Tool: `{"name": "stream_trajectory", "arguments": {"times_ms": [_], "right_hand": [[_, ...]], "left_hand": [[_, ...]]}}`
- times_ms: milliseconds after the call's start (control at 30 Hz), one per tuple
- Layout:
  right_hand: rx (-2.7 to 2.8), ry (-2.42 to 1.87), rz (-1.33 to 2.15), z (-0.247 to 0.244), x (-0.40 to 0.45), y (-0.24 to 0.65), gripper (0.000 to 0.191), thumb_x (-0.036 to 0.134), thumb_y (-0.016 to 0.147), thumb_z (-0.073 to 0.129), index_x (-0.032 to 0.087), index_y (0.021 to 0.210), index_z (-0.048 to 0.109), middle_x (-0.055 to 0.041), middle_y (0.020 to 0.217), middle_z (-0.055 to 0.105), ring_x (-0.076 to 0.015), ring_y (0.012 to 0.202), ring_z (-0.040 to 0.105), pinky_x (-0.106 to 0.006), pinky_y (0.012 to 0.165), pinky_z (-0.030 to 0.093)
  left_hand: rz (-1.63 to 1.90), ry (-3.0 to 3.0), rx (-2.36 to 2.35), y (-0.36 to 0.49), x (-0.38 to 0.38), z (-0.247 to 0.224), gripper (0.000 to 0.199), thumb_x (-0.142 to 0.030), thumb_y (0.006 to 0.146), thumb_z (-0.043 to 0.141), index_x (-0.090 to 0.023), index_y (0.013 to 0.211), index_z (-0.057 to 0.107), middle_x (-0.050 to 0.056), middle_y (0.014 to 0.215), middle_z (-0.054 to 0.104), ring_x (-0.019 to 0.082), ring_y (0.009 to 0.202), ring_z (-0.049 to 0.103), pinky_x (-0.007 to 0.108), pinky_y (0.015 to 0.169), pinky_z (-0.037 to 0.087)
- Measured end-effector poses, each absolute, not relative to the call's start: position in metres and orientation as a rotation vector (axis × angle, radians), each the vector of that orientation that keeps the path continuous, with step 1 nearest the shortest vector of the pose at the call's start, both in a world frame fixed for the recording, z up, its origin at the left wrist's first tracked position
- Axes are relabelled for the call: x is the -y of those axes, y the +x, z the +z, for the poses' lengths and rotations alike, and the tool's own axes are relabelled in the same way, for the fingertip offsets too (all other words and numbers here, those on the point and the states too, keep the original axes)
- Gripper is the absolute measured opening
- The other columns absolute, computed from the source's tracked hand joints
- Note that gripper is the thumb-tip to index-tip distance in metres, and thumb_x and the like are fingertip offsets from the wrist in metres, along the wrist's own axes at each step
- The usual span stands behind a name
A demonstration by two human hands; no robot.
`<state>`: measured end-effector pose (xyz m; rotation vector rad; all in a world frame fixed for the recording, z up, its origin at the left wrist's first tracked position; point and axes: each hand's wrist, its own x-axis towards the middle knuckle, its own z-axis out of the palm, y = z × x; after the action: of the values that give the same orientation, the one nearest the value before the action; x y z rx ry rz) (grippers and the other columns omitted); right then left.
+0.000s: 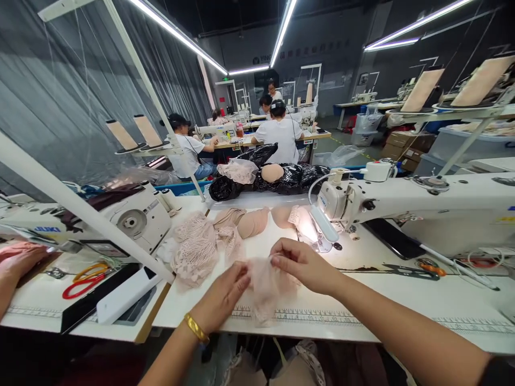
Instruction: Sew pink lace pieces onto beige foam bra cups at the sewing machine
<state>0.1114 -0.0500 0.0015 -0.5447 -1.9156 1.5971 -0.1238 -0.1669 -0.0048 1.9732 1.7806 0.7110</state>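
1. Sheer cloth (263,284): pale pinkish beige.
2. Lace pile (195,249), left of the sheer cloth: pale pink-beige, openwork pattern.
3. Cups (253,222), behind the sheer cloth: plain tan-beige.
4. Ruler strip (322,317), running beneath the sheer cloth: dark tick marks on white.
5. Sewing machine (406,195), right of the sheer cloth: white, blue lettering.
6. Snips (418,272), right of the sheer cloth: black and orange.
7. Scissors handles (86,283), far left of the sheer cloth: red, yellow-orange.

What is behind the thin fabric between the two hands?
Behind the thin fabric, pinched by the left hand and right hand, is the white table, its ruler strip showing on both sides. Whatever lies directly behind the cloth is mostly hidden.
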Motion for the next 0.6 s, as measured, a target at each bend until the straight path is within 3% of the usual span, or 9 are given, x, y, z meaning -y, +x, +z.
{"name": "stream_trajectory", "arguments": {"times_ms": [100,167,233,300,367,400,467,533,600], "right_hand": [[1.925,-0.622,1.551,0.019,0.061,0.144,0.030,0.049,0.096,0.061,0.019,0.089,0.062,0.0001,0.080,0.058,-0.0151,0.073,0.053,-0.026,0.064,0.046],[2.014,-0.654,1.423,0.031,0.067,0.158,0.026,0.043,0.098,0.058,0.020,0.089,0.064,-0.0010,0.082,0.060,-0.0157,0.075,0.054,-0.027,0.066,0.046],[2.147,-0.616,1.265,0.043,0.073,0.165,0.023,0.036,0.100,0.057,0.020,0.088,0.066,-0.0016,0.085,0.063,-0.0159,0.078,0.056,-0.028,0.071,0.045],[2.246,-0.510,1.196,0.052,0.079,0.169,0.022,0.033,0.102,0.056,0.020,0.088,0.068,-0.0014,0.085,0.064,-0.0152,0.080,0.057,-0.028,0.075,0.045],[2.268,-0.420,1.203,0.056,0.083,0.174,0.024,0.033,0.103,0.056,0.020,0.091,0.071,-0.0013,0.084,0.064,-0.0145,0.079,0.058,-0.027,0.076,0.045],[2.258,-0.413,1.202,0.056,0.085,0.177,0.024,0.034,0.104,0.056,0.020,0.092,0.072,-0.0016,0.085,0.064,-0.0146,0.079,0.059,-0.027,0.077,0.045],[2.208,-0.473,1.156,0.051,0.088,0.184,0.025,0.036,0.103,0.057,0.021,0.095,0.074,-0.0036,0.089,0.065,-0.0163,0.086,0.060,-0.029,0.080,0.045],[2.109,-0.562,1.102,0.042,0.089,0.190,0.024,0.038,0.102,0.058,0.021,0.096,0.075,-0.0061,0.097,0.065,-0.0188,0.095,0.061,-0.031,0.086,0.045],[1.951,-0.636,1.168,0.029,0.088,0.194,0.027,0.042,0.102,0.059,0.021,0.092,0.072,-0.0063,0.095,0.066,-0.0195,0.095,0.062,-0.032,0.087,0.046]], "left_hand": [[0.514,1.869,-2.269,-0.149,0.155,0.007,0.043,-0.053,0.100,0.041,-0.020,0.102,0.068,0.012,0.100,0.074,0.033,0.093,0.068,0.049,0.086,0.053],[0.714,1.794,-2.368,-0.150,0.151,0.015,0.047,-0.060,0.096,0.049,-0.020,0.109,0.069,0.014,0.109,0.074,0.035,0.097,0.068,0.050,0.088,0.052],[0.997,1.763,-2.019,-0.132,0.151,0.020,0.058,-0.066,0.090,0.059,-0.027,0.133,0.062,0.012,0.138,0.064,0.034,0.115,0.063,0.049,0.099,0.049],[1.056,1.659,-1.475,-0.099,0.150,0.017,0.077,-0.067,0.082,0.071,-0.032,0.148,0.051,0.010,0.153,0.052,0.034,0.130,0.054,0.047,0.108,0.044],[1.001,1.404,-1.056,-0.065,0.147,0.009,0.079,-0.064,0.073,0.083,-0.027,0.138,0.060,0.012,0.137,0.063,0.031,0.122,0.059,0.042,0.103,0.046],[0.988,1.252,-0.942,-0.051,0.146,0.004,0.067,-0.058,0.070,0.088,-0.023,0.123,0.068,0.010,0.119,0.070,0.028,0.108,0.065,0.036,0.093,0.050],[1.033,1.005,-0.847,-0.033,0.142,-0.003,0.044,-0.048,0.070,0.091,-0.018,0.095,0.071,0.003,0.087,0.068,0.017,0.080,0.064,0.026,0.074,0.049],[1.112,0.896,-0.843,-0.027,0.140,-0.005,0.038,-0.043,0.072,0.090,-0.017,0.088,0.068,0.000,0.078,0.063,0.013,0.073,0.060,0.024,0.071,0.047],[1.120,0.956,-0.893,-0.028,0.138,-0.003,0.042,-0.048,0.073,0.088,-0.017,0.093,0.067,0.002,0.082,0.064,0.016,0.078,0.062,0.026,0.074,0.050]]}}
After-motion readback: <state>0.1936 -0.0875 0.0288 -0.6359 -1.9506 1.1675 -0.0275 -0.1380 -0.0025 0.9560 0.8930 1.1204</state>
